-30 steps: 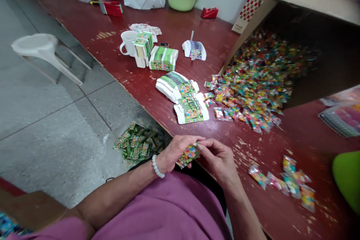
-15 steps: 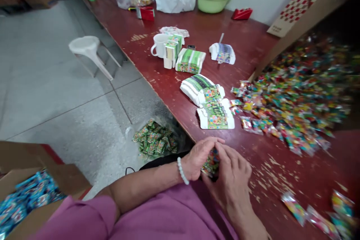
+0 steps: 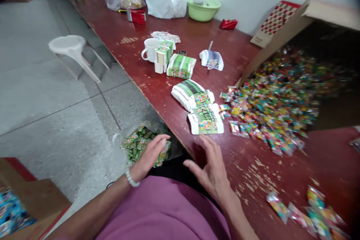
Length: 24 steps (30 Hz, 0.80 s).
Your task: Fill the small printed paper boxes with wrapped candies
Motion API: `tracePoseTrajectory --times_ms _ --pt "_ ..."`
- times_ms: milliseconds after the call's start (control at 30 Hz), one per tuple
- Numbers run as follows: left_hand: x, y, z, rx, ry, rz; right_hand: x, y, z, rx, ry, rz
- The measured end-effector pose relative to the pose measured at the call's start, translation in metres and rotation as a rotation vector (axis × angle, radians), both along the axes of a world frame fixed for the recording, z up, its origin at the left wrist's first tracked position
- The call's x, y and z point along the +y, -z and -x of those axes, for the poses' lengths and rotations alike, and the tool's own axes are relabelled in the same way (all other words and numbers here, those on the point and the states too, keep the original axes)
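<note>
My left hand point(image 3: 149, 157), with a pale bead bracelet at the wrist, is over the floor bag beside the table edge. A small green printed box point(image 3: 163, 154) shows against its palm side, under the thumb, and looks held there. My right hand point(image 3: 210, 163) hangs at the table edge with thumb and fingers apart and holds nothing. Ahead of it lie fanned flat green cartons point(image 3: 208, 122) and another stack of flat cartons point(image 3: 188, 92). A heap of wrapped candies point(image 3: 270, 108) spills from a tipped cardboard box point(image 3: 277, 41).
Green packets fill a clear bag point(image 3: 135, 142) on the floor. Blue packets lie in a carton point(image 3: 42, 195) at lower left. A white stool point(image 3: 70, 47) stands beyond. On the table are a mug point(image 3: 150, 49), banded green cartons point(image 3: 181, 65), purple cartons point(image 3: 212, 60) and loose candies point(image 3: 299, 215).
My hands were together around the small green box and have parted. The left moved left over the bag with the box beside its palm. The right opened. The view shifted.
</note>
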State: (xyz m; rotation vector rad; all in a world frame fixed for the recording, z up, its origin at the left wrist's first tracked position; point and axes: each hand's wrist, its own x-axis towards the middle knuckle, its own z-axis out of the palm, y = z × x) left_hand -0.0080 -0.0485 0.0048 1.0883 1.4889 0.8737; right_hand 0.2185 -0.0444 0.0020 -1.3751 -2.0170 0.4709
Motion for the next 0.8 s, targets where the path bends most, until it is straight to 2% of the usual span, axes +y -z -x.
tracePoseTrajectory --times_ms 67,133,200,267,367,433,600,800 --pt "0.004 0.002 0.015 0.335 0.032 -0.144 0.021 0.005 -0.018 0.024 0.175 -0.022" --pt "0.014 -0.002 0.012 0.542 0.083 -0.323 0.044 0.013 -0.034 0.001 0.314 -0.056" --pt "0.03 -0.009 -0.007 0.672 0.152 -0.491 0.062 0.021 -0.043 -0.068 0.405 -0.065" --pt "0.049 -0.017 -0.033 0.801 0.212 -0.587 0.072 0.027 -0.044 -0.167 0.466 -0.036" --pt "0.075 -0.02 -0.066 0.999 0.3 -0.632 0.074 0.031 -0.039 -0.282 0.524 0.015" --pt "0.086 -0.016 -0.076 1.07 0.333 -0.634 0.073 0.031 -0.035 -0.291 0.547 0.03" --pt "0.09 -0.005 -0.078 1.15 0.346 -0.636 0.072 0.031 -0.031 -0.204 0.64 0.014" --pt "0.088 -0.005 -0.079 1.172 0.347 -0.662 0.071 0.029 -0.028 -0.229 0.62 0.051"
